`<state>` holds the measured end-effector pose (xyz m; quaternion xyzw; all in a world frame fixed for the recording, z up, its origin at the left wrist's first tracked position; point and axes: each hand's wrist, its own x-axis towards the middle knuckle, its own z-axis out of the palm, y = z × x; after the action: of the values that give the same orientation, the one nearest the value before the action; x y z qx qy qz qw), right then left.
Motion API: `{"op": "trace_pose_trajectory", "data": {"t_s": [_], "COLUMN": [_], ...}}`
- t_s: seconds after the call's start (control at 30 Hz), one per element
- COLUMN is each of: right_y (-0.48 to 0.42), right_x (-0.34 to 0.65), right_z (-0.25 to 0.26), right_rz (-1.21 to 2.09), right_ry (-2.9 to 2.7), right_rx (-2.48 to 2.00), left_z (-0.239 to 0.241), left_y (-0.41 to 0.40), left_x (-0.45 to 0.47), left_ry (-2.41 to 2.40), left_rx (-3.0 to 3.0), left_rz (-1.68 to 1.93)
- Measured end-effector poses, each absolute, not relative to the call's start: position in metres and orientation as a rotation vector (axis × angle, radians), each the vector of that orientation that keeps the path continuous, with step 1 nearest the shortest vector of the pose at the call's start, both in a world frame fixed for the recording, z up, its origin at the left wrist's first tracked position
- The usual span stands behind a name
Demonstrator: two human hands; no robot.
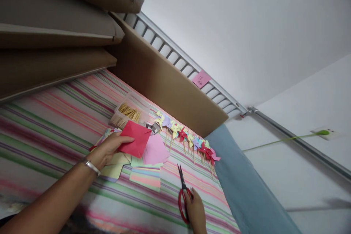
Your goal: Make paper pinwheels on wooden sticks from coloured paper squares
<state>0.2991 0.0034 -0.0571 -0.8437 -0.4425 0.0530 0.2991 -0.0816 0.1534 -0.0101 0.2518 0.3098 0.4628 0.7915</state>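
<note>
My left hand (pixel 112 145) pinches a red square of paper (pixel 136 139) at its left edge, thumb on top. Crease lines show faintly on the sheet. Below and around it lie pink paper (pixel 155 150), yellow sheets (pixel 113 170) and a stack of pastel sheets (pixel 145 178). My right hand (pixel 196 208) is closed around the red handles of a pair of scissors (pixel 182 180). The dark blades point away from me, low over the striped cloth (pixel 131 206), slightly parted at the tips.
A clear plastic box (pixel 132 110) of wooden sticks stands behind the papers. To its right, a row of colourful paper pinwheels (pixel 182 135) on sticks lies along a brown board (pixel 170 86). Folded cushions (pixel 55 31) rise at the left. A pink note (pixel 201 79) hangs on the metal rail.
</note>
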Motion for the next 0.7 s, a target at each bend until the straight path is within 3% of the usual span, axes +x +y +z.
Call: {"op": "trace_pose_trajectory", "data": {"t_s": [0.4, 0.7], "right_y": [-0.007, -0.013], "right_x": [0.311, 0.318], "right_z": [-0.093, -0.077], "right_rz": [-0.062, 0.23], "right_ry": [-1.408, -1.115], "right_rx": [-2.455, -2.387], "left_z": [-0.003, 0.032], "left_y": [0.16, 0.15], "left_x": [-0.076, -0.075], "left_ry": [0.719, 0.662], "left_rx": [0.623, 0.729], "left_rz": [1.064, 1.024]}}
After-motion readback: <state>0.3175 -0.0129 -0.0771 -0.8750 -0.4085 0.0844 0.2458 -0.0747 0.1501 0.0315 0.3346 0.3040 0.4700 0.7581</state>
